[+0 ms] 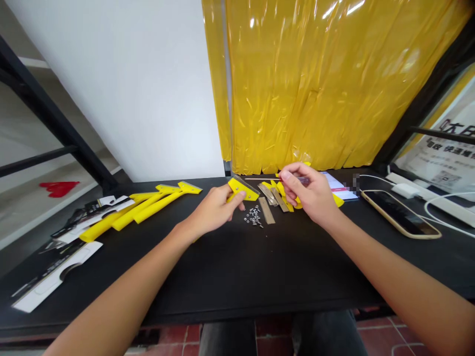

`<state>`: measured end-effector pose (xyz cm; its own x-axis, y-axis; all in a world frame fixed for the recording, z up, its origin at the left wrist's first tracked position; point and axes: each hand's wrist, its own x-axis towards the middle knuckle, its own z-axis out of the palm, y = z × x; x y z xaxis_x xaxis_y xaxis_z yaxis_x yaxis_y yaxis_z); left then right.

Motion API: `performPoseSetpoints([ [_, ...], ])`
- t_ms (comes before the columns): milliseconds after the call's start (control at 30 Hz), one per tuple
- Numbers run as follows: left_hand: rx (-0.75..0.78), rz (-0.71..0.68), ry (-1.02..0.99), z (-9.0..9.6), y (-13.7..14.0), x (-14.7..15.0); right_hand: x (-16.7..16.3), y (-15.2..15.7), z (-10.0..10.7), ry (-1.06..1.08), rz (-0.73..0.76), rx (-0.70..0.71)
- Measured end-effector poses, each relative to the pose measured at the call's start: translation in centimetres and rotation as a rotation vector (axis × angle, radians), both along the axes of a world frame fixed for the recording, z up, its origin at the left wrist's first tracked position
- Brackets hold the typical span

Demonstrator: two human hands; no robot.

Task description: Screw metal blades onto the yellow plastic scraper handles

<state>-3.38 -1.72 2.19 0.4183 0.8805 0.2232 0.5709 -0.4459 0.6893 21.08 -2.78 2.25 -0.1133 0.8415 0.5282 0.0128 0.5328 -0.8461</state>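
My left hand (217,210) is closed around a yellow scraper (237,187), its thumb pressed on the head. Screws show on the head's face, and a grey blade edge runs along its upper right side. My right hand (309,193) pinches a screwdriver, its thin shaft (261,178) pointing left toward the scraper head. Whether the tip touches a screw is too small to tell. Below the hands lies a pile of small screws and nuts (254,216). Brownish wrapped blades (266,211) and yellow scraper parts (288,203) lie between the hands, partly behind my right hand.
Several yellow scrapers (150,206) lie on the black table (230,277) at left, beside black-and-white card packaging (55,277). On the right are a phone (401,213), a white power strip (434,198) and cables. A yellow plastic curtain (315,89) hangs behind the table.
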Motion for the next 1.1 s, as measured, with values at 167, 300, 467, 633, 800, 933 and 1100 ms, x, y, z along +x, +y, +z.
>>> performPoseSetpoints([
  [167, -0.388, -0.02, -0.348, 0.3, -0.4, 1.1, -0.7, -0.5, -0.3, -0.077, -0.061, 0.07],
  [300, -0.404, -0.033, -0.381, -0.5, -0.2, 1.4, -1.0, -0.3, -0.8, -0.164, -0.056, 0.019],
  [467, -0.359, -0.014, -0.409, -1.3, 0.3, 1.3, -0.4, 0.4, -0.8, -0.542, -0.033, -0.003],
  [633, -0.332, 0.005, -0.404, -1.5, 0.2, 1.4, -0.2, 0.3, -0.4, -0.708, -0.01, 0.008],
  [800, -0.295, 0.021, -0.408, -1.6, 0.2, 1.5, -0.6, -0.1, -0.2, -0.684, 0.028, -0.052],
  [933, -0.284, 0.002, -0.43, -1.7, 0.1, 1.5, -0.5, -0.1, -0.4, -0.572, 0.108, -0.173],
  [1100, -0.274, -0.032, -0.482, -1.7, 0.2, 1.5, -0.3, 0.0, -0.6, -0.394, 0.222, -0.386],
])
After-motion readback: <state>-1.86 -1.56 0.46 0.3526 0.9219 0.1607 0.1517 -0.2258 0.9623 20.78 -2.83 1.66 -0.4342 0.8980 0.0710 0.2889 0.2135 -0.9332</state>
